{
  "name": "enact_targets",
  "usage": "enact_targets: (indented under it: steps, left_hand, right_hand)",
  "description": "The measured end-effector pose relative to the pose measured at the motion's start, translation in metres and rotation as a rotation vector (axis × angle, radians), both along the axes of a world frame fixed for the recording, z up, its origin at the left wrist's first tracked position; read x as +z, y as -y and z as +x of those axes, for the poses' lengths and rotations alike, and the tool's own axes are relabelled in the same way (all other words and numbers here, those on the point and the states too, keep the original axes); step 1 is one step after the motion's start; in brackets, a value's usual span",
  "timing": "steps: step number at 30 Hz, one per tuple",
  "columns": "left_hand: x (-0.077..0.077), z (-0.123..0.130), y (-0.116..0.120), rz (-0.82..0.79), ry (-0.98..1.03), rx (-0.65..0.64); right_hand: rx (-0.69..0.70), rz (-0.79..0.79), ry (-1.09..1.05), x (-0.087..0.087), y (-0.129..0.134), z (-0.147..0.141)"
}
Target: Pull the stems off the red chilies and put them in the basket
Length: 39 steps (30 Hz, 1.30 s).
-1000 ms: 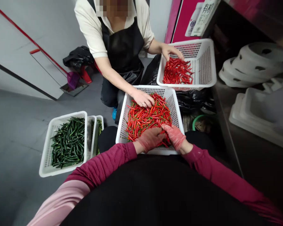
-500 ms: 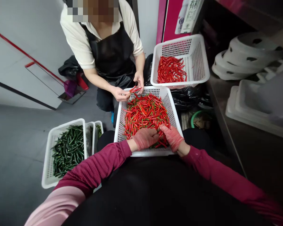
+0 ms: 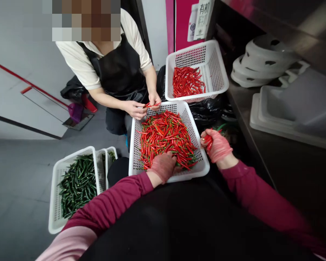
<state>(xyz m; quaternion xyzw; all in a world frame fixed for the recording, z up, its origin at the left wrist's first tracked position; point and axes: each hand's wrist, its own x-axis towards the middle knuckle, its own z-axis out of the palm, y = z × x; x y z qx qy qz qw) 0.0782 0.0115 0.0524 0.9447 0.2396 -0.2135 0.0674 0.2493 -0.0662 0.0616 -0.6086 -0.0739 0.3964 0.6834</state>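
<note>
Both of my hands wear thin reddish gloves. My right hand (image 3: 219,145) is closed around several red chili peppers (image 3: 208,142), just outside the right rim of the nearest white basket (image 3: 202,173). Over the near part of the heap of red chilies (image 3: 165,134) in that basket lies my left hand (image 3: 163,166), its fingers curled down. Whatever those fingers hold is hidden. Many chilies in the heap have green stems.
Across the basket, a person in a black apron (image 3: 115,72) holds a red chili (image 3: 152,105) in both hands. Behind stands another white basket (image 3: 222,85) with red chilies. Green chilies (image 3: 78,185) fill a basket at left. A dark counter (image 3: 263,145) borders the right.
My right hand has moved right, away from my left hand and past the basket's rim, carrying red chilies. My left hand stays over the heap. The view has shifted slightly.
</note>
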Motion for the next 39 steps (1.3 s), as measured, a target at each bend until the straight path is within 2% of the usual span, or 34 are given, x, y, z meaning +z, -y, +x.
enact_targets:
  steps: [3,6,8,10,12,14,16,18,21,24,27,30,34,36,39]
  left_hand:
    - [-0.019,0.017,0.008,-0.033,0.002,-0.162]
    - [-0.031,0.032,0.007,-0.098,-0.019,-0.196]
    - [-0.029,0.031,0.001,-0.160,0.069,-0.091]
    - [-0.019,0.024,-0.008,-0.304,0.244,0.124]
    - [-0.006,0.016,-0.015,-0.511,0.426,0.375]
    - [0.005,0.010,-0.019,-0.680,0.538,0.528]
    - [0.013,0.009,-0.019,-0.689,0.581,0.530]
    - [0.016,0.008,-0.018,-0.498,0.561,0.434]
    - [0.016,0.002,-0.017,-0.114,0.391,0.233]
    - [0.014,-0.007,-0.015,0.032,0.220,0.120]
    - [0.006,-0.003,-0.011,-0.023,-0.004,0.237]
    - [-0.008,0.015,-0.009,-0.107,-0.156,0.427]
    - [-0.017,0.024,-0.011,-0.143,-0.042,0.480]
    - [-0.015,0.015,-0.013,-0.238,0.058,0.481]
    - [-0.005,0.001,-0.015,-0.401,0.231,0.464]
  right_hand:
    - [0.019,0.189,-0.381,-0.002,0.005,0.012]
    - [0.047,0.165,-0.527,-0.008,0.013,0.005]
    - [0.065,0.125,-0.512,-0.013,0.019,-0.002]
    - [0.133,0.105,-0.406,-0.019,0.022,-0.008]
    - [0.302,0.060,-0.259,-0.023,0.021,-0.015]
    - [0.545,-0.009,-0.128,-0.024,0.015,-0.025]
    - [0.722,-0.082,-0.039,-0.023,0.009,-0.039]
    - [0.782,-0.138,0.006,-0.021,0.004,-0.050]
    - [0.747,-0.197,-0.050,-0.018,0.004,-0.051]
    - [0.553,-0.138,-0.204,-0.015,0.010,-0.031]
    - [0.380,-0.049,-0.329,-0.013,0.016,-0.013]
    - [0.356,-0.044,-0.365,-0.018,0.017,-0.013]
    - [0.418,-0.080,-0.294,-0.032,0.017,-0.030]
    - [0.463,-0.131,-0.160,-0.036,0.016,-0.039]
    - [0.603,-0.177,-0.007,-0.033,0.011,-0.051]
